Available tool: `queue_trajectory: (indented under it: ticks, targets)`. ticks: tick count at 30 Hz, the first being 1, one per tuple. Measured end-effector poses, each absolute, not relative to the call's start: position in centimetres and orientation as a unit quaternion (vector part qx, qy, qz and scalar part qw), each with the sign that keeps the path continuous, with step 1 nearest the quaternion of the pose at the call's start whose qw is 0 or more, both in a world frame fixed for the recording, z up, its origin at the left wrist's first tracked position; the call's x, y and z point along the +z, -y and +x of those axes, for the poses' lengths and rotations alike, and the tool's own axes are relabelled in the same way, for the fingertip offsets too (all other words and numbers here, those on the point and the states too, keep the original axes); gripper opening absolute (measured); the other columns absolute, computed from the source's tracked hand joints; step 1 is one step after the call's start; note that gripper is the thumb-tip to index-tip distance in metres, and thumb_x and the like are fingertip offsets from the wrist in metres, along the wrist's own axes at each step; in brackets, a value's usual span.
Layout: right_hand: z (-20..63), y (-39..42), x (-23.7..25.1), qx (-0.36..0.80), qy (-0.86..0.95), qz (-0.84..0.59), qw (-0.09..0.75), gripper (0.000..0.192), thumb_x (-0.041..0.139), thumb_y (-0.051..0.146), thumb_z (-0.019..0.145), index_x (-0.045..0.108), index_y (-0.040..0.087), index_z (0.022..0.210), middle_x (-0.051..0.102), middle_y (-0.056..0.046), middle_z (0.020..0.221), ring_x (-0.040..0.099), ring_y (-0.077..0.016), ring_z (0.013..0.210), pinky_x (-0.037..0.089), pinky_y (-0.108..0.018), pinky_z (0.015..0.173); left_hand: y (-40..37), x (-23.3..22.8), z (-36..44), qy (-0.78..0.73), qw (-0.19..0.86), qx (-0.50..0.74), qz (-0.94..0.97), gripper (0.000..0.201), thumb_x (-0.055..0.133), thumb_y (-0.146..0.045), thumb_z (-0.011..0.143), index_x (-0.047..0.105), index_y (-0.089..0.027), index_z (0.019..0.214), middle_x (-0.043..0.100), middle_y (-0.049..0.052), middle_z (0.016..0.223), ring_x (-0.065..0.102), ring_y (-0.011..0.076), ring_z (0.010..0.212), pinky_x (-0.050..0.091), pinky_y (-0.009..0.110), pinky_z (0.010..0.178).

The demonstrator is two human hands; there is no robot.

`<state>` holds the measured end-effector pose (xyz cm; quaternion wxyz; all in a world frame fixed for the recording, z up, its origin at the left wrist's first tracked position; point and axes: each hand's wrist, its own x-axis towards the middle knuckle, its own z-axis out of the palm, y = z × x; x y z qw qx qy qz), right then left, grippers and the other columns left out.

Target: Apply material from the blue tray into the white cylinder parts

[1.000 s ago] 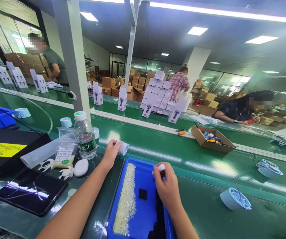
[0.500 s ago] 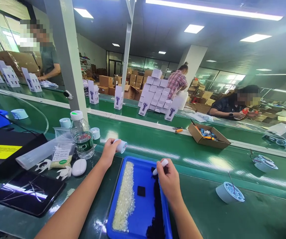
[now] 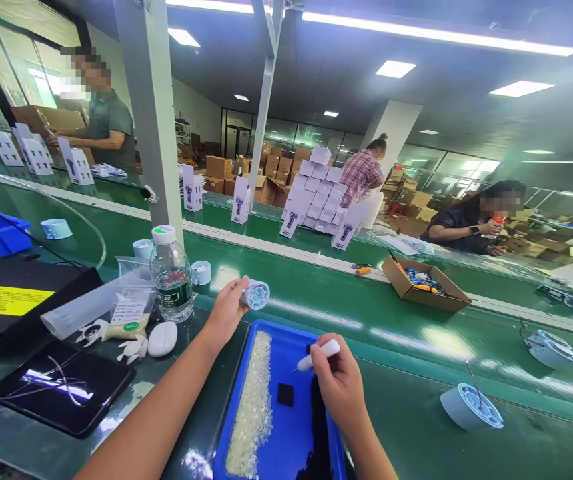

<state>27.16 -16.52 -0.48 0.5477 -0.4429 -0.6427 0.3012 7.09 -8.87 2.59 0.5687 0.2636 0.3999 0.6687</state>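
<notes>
Now my left hand point(image 3: 224, 312) is clamped on a small round blue cap point(image 3: 257, 295), just above the blue tray point(image 3: 291, 427) at 11 o'clock. My right hand point(image 3: 339, 383) pinches a white pen-like tool point(image 3: 318, 354), tip pointing to 9 o'clock over the tray.

Tray point(image 3: 286, 333) lies between both hands, bottle point(image 3: 171, 277) to its left, box point(image 3: 429, 287) behind right.

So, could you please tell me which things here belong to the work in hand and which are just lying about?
In use:
- left hand holding the small round part
- right hand holding the white pen tool
- blue tray with pale beads and a black square

Lying about:
- water bottle
- tablet
- cardboard box
</notes>
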Motion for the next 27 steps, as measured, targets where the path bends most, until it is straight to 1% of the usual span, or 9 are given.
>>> queue_trajectory:
  ticks: [2,5,6,8,10,12,17,22,27]
  targets:
    - [26.9,16.8,-0.2,0.333,0.679,-0.422,0.501,0.017,0.051,0.030,0.086,0.049,0.020,0.073,0.045,0.004,0.062,0.042,-0.0104,0.054,0.036,-0.021,0.051,9.0,2.5,7.3,-0.403,0.573,0.655,0.284,0.038,0.077,-0.044,0.056,0.055,-0.016,0.069,0.056,-0.002,0.067,0.051,0.0091,0.061,0.045,0.021,0.053]
    - [26.4,17.1,0.3,0.427,0.686,-0.397,0.436,0.015,0.055,0.032,0.083,0.054,0.019,0.075,0.050,0.002,0.064,0.048,-0.0112,0.056,0.040,-0.022,0.053,9.2,2.3,7.7,-0.399,0.575,0.643,0.312,0.036,0.074,-0.045,0.060,0.056,-0.016,0.070,0.056,-0.002,0.067,0.050,0.0083,0.060,0.044,0.019,0.053]
    - [26.4,17.1,0.4,0.454,0.663,-0.395,0.444,0.015,0.056,0.034,0.083,0.055,0.019,0.078,0.052,0.002,0.065,0.051,-0.0120,0.057,0.043,-0.023,0.054,9.3,2.2,7.8,-0.397,0.575,0.641,0.317,0.035,0.073,-0.045,0.061,0.056,-0.016,0.071,0.056,-0.002,0.068,0.050,0.0082,0.060,0.044,0.019,0.053]
    - [26.4,17.0,0.4,0.478,0.603,-0.396,0.502,0.019,0.057,0.038,0.082,0.057,0.020,0.084,0.057,0.001,0.067,0.056,-0.0139,0.059,0.047,-0.025,0.057,9.5,2.2,8.0,-0.390,0.577,0.639,0.326,0.036,0.074,-0.046,0.061,0.056,-0.016,0.071,0.056,-0.003,0.068,0.051,0.0080,0.060,0.044,0.020,0.055]
    - [26.6,16.9,0.4,0.469,0.554,-0.397,0.563,0.023,0.058,0.041,0.082,0.057,0.020,0.090,0.063,-0.002,0.072,0.061,-0.0161,0.065,0.050,-0.028,0.064,9.6,2.3,8.3,-0.382,0.582,0.635,0.335,0.037,0.075,-0.045,0.059,0.054,-0.016,0.069,0.056,-0.003,0.067,0.051,0.0080,0.060,0.045,0.021,0.057]
    - [26.7,16.7,0.3,0.461,0.522,-0.401,0.595,0.026,0.058,0.042,0.082,0.057,0.020,0.094,0.068,-0.005,0.081,0.064,-0.0176,0.074,0.052,-0.031,0.071,9.8,2.3,8.6,-0.369,0.591,0.631,0.341,0.037,0.076,-0.044,0.060,0.051,-0.016,0.066,0.055,-0.003,0.065,0.051,0.0080,0.060,0.046,0.022,0.059]
    - [26.6,16.6,0.1,0.482,0.495,-0.409,0.597,0.034,0.062,0.045,0.079,0.056,0.021,0.102,0.071,-0.008,0.095,0.067,-0.0202,0.087,0.052,-0.034,0.081,10.1,2.1,9.1,-0.355,0.603,0.619,0.357,0.037,0.074,-0.041,0.064,0.047,-0.016,0.066,0.051,-0.005,0.063,0.047,0.0069,0.058,0.044,0.021,0.058]
    - [26.5,16.7,0.3,0.479,0.489,-0.416,0.598,0.035,0.063,0.046,0.078,0.056,0.020,0.100,0.072,-0.008,0.094,0.067,-0.0217,0.089,0.053,-0.035,0.082,10.4,2.0,9.3,-0.357,0.602,0.599,0.390,0.036,0.071,-0.041,0.067,0.045,-0.017,0.065,0.050,-0.005,0.062,0.046,0.0066,0.057,0.041,0.020,0.056]
    - [26.4,16.6,0.6,0.474,0.496,-0.417,0.596,0.036,0.064,0.048,0.077,0.058,0.019,0.097,0.072,-0.009,0.091,0.068,-0.0228,0.087,0.053,-0.036,0.081,10.5,2.1,9.5,-0.370,0.596,0.593,0.395,0.037,0.073,-0.043,0.064,0.047,-0.017,0.065,0.050,-0.005,0.062,0.046,0.0075,0.057,0.040,0.020,0.056]
